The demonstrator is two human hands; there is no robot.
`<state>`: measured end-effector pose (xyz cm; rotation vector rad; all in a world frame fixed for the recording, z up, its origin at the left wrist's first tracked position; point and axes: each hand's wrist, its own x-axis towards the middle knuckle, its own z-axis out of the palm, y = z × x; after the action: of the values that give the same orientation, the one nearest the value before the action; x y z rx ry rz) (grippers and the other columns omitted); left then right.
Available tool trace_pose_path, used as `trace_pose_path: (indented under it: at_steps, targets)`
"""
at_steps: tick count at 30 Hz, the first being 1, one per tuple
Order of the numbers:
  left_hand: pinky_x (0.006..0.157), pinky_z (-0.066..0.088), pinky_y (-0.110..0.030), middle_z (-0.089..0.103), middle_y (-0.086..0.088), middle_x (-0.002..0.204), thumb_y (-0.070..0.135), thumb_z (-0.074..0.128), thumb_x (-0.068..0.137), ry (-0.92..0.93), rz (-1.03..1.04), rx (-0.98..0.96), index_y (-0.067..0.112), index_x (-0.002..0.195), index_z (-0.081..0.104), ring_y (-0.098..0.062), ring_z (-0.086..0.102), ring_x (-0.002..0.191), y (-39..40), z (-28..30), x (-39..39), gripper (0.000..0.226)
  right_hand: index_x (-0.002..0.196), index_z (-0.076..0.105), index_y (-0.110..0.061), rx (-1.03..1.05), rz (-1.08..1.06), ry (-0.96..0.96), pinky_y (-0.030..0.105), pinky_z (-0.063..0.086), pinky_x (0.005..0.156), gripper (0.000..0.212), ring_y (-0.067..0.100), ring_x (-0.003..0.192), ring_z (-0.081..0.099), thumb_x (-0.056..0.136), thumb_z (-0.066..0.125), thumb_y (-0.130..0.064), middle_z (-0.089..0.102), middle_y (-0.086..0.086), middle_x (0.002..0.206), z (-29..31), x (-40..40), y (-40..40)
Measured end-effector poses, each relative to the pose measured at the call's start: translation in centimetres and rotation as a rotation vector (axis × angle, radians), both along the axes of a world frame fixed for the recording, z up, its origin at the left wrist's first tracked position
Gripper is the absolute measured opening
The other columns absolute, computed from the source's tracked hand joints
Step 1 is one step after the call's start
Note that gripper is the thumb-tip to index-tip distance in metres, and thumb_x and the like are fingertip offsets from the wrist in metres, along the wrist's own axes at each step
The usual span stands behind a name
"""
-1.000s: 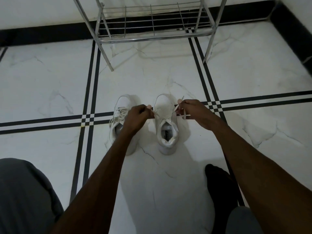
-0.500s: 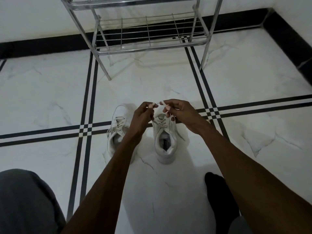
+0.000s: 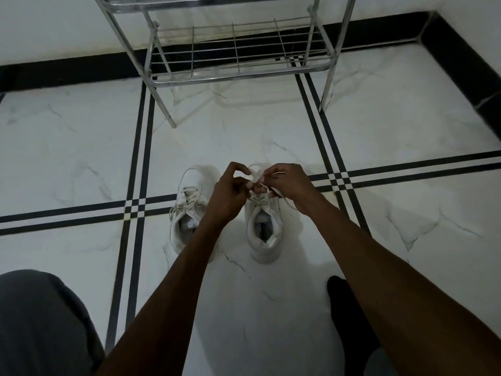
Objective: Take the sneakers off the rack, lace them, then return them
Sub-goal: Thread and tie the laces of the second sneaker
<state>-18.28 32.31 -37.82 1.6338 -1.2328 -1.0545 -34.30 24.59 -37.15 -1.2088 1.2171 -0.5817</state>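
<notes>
Both sneakers stand on the floor (image 3: 81,158), short of the rack (image 3: 233,74). Over the right sneaker (image 3: 264,226), left hand (image 3: 227,191) and right hand (image 3: 290,183) each pinch its lace (image 3: 256,173) in a loop. Lace appears soft and limp; best gripped near the knot. Left sneaker (image 3: 187,213) lies beside, untouched.

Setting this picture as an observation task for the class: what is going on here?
A person crouches on a tiled floor and ties the lace of the right-hand white sneaker. The left hand and right hand both pinch the lace above its tongue, forming a loop. The other sneaker stands beside it, laces threaded. Behind them, the metal rack has nothing on its visible lower shelf.
</notes>
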Motion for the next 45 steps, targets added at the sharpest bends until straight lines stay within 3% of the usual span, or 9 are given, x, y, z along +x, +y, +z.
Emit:
trace_pose_path:
  at_steps: [5, 11, 16, 19, 24, 28, 31, 39, 45]
  targets:
    - [0.066, 0.051, -0.019, 0.079, 0.002, 0.083, 0.006, 0.06, 0.1, -0.008, 0.087, 0.023, 0.008, 0.118, 0.052, -0.003, 0.07, 0.068, -0.2, -0.6, -0.5, 0.02, 0.111, 0.076, -0.003, -0.03, 0.187, -0.028, 0.017, 0.055, 0.064, 0.022, 0.018, 0.084, 0.073, 0.091, 0.072, -0.01, 0.078, 0.015, 0.102, -0.5, -0.5, 0.0]
    - [0.082, 0.061, -0.04, 0.08, -0.009, 0.101, 0.014, 0.062, 0.099, -0.14, 0.071, -0.023, 0.018, 0.139, 0.043, -0.018, 0.076, 0.087, -0.3, -1.6, -1.1, 0.044, 0.102, 0.079, -0.009, -0.095, 0.176, -0.037, 0.032, 0.062, 0.075, 0.032, 0.027, 0.085, 0.077, 0.079, 0.084, -0.03, 0.079, 0.015, 0.093, -0.7, -0.3, -0.1]
    - [0.075, 0.056, -0.034, 0.08, -0.011, 0.092, 0.014, 0.064, 0.099, -0.039, 0.106, 0.022, 0.018, 0.142, 0.041, -0.025, 0.075, 0.085, -0.3, -1.8, -1.1, 0.049, 0.098, 0.079, -0.002, -0.079, 0.025, -0.074, 0.044, 0.064, 0.081, 0.016, 0.034, 0.081, 0.078, 0.084, 0.079, -0.009, 0.078, 0.021, 0.087, -1.1, 0.4, -0.1]
    - [0.08, 0.057, -0.031, 0.079, -0.011, 0.097, 0.01, 0.063, 0.1, 0.075, 0.142, 0.071, 0.017, 0.142, 0.042, -0.019, 0.074, 0.085, -0.1, -1.8, -0.6, 0.048, 0.105, 0.078, -0.001, -0.023, 0.088, -0.113, 0.033, 0.063, 0.078, 0.02, 0.037, 0.091, 0.076, 0.087, 0.076, -0.009, 0.077, 0.023, 0.097, -0.7, 0.0, -0.1]
    - [0.083, 0.06, -0.042, 0.079, -0.009, 0.098, -0.002, 0.065, 0.092, 0.129, 0.151, 0.087, 0.014, 0.134, 0.052, -0.027, 0.076, 0.092, 0.1, -2.1, 0.1, 0.047, 0.097, 0.082, -0.009, -0.258, 0.379, 0.256, 0.015, 0.054, 0.058, 0.016, 0.018, 0.07, 0.074, 0.081, 0.082, -0.009, 0.076, 0.005, 0.081, 0.3, -0.7, -1.0]
    - [0.082, 0.061, -0.036, 0.081, -0.006, 0.096, 0.008, 0.066, 0.098, 0.133, 0.137, 0.045, 0.011, 0.128, 0.06, -0.019, 0.078, 0.086, 0.2, -1.8, -0.3, 0.031, 0.083, 0.083, -0.016, -0.565, 0.389, 0.5, 0.033, 0.061, 0.064, 0.01, 0.018, 0.068, 0.069, 0.074, 0.085, -0.013, 0.075, 0.003, 0.077, -0.1, -0.3, -1.2]
    - [0.089, 0.061, -0.042, 0.081, -0.008, 0.1, 0.009, 0.064, 0.099, 0.169, 0.116, 0.035, 0.012, 0.13, 0.06, -0.024, 0.078, 0.091, 0.2, -1.5, -0.2, 0.031, 0.077, 0.08, -0.017, -0.67, 0.281, 0.504, 0.037, 0.061, 0.067, 0.005, 0.012, 0.069, 0.068, 0.072, 0.083, -0.017, 0.076, 0.0, 0.077, -1.1, -0.1, -0.7]
    - [0.095, 0.059, -0.038, 0.077, -0.006, 0.118, 0.008, 0.059, 0.102, 0.212, -0.006, 0.084, 0.017, 0.14, 0.06, -0.024, 0.076, 0.104, -0.3, -1.2, -0.3, 0.039, 0.08, 0.079, -0.008, -0.448, 0.071, 0.309, 0.029, 0.062, 0.065, 0.008, 0.006, 0.06, 0.068, 0.074, 0.084, -0.01, 0.077, 0.003, 0.078, -1.1, 0.2, -0.2]
    - [0.087, 0.063, -0.049, 0.081, -0.011, 0.094, 0.016, 0.077, 0.091, 0.001, 0.1, 0.057, 0.007, 0.105, 0.081, -0.024, 0.078, 0.09, -0.4, -1.1, 0.1, 0.018, 0.082, 0.08, -0.009, -0.247, 0.065, 0.205, 0.039, 0.065, 0.06, 0.017, 0.021, 0.065, 0.076, 0.071, 0.091, -0.017, 0.076, -0.002, 0.072, -0.6, -1.0, -0.6]
